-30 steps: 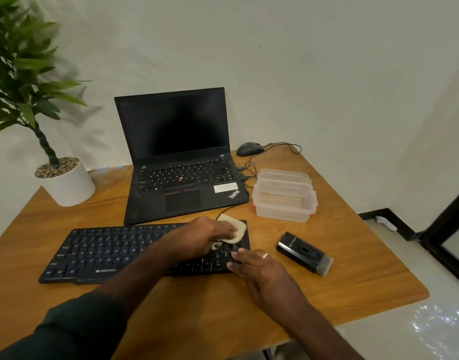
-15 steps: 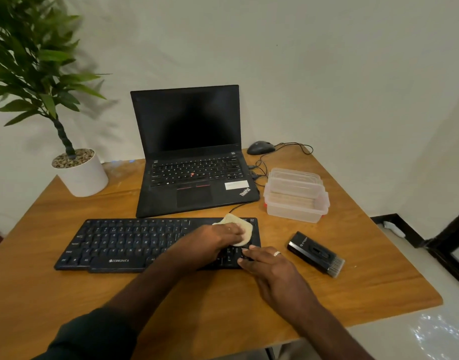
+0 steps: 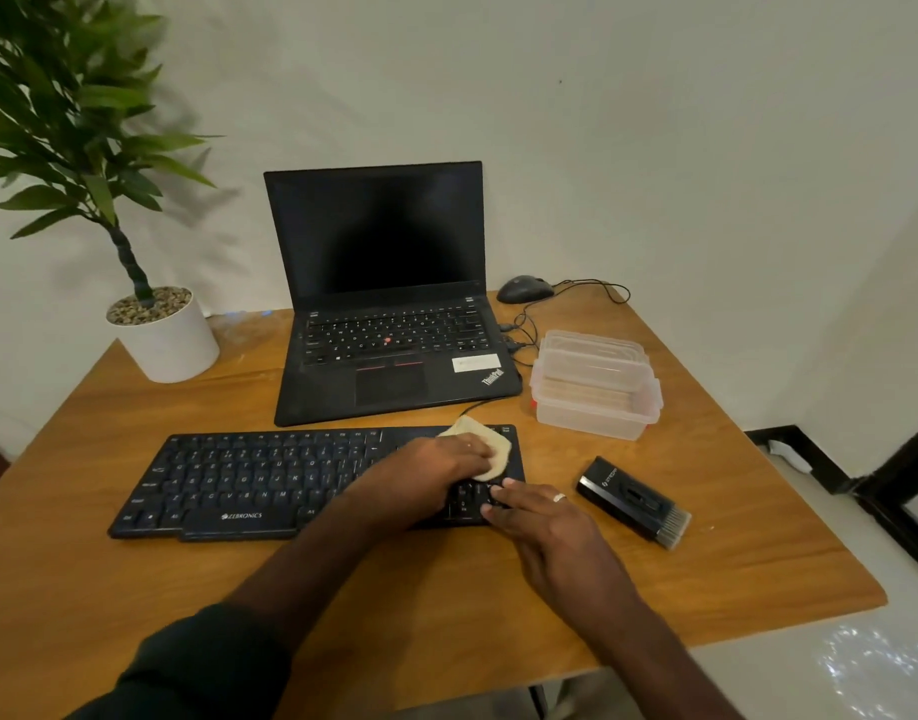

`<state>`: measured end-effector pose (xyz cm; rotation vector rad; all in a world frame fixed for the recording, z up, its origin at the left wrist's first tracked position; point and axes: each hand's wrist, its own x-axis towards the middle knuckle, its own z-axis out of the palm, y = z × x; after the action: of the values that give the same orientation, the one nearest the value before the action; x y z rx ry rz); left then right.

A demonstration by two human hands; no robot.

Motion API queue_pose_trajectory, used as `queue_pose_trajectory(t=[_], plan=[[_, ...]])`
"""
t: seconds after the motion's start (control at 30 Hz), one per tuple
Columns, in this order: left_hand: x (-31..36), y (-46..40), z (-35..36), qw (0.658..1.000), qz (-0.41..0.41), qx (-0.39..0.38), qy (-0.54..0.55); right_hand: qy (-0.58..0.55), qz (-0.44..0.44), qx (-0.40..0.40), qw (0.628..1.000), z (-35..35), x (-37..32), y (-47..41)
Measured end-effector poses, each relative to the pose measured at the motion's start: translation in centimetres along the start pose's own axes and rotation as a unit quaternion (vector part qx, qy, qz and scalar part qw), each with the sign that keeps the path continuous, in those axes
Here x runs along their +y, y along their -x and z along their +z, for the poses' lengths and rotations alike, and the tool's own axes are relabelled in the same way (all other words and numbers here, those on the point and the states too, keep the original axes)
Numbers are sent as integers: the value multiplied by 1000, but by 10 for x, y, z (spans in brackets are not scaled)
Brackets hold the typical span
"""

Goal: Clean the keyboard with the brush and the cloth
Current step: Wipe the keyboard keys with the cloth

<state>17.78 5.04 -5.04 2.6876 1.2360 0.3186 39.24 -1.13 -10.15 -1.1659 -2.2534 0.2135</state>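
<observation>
Cloth (image 3: 490,449) — soft, limp, light; bunch it from above. Lies on keyboard's (image 3: 249,475) right end, centre frame, gripped by left hand (image 3: 436,472). Right hand (image 3: 537,517) flat, fingers steadying keys. Brush (image 3: 634,502) — rigid, unheld, lower right.

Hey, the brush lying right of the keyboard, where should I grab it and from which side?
Grip the brush across its plain black body, clear of the bristles at its near right end. Come from above with the right hand: it lies flat on the table, long sides open.
</observation>
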Motion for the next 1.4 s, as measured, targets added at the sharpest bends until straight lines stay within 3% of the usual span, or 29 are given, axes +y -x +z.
queue_pose_trajectory(t=[0.13,0.33,0.43,0.57,0.6,0.67,0.77,0.9,1.03,1.2,1.4], plan=[[-36,39,-19,996,-82,29,-12,7,7,7,1000,4,0,0],[-40,105,-19,955,-171,235,67,46,-16,32,998,8,-12,-7],[-37,137,-21,886,-262,367,111,71,-44,-7,996,25,-29,-23],[-47,184,-36,745,-377,536,123,80,-71,-48,993,45,-47,-47],[-49,195,-40,719,-400,558,112,83,-75,-53,992,46,-46,-50],[-52,215,-43,699,-437,559,88,75,-79,-59,992,44,-39,-51],[-45,225,-34,722,-454,512,101,69,-63,-55,994,32,-22,-48],[-38,221,-11,783,-432,443,63,83,-42,-53,994,27,-19,-44],[-43,212,-2,774,-474,416,53,79,-34,-64,994,27,-25,-43],[-34,183,4,810,-512,287,-12,69,-34,-67,995,31,-25,-43],[-7,152,7,834,-481,246,-110,105,18,-52,993,26,-23,-49]])
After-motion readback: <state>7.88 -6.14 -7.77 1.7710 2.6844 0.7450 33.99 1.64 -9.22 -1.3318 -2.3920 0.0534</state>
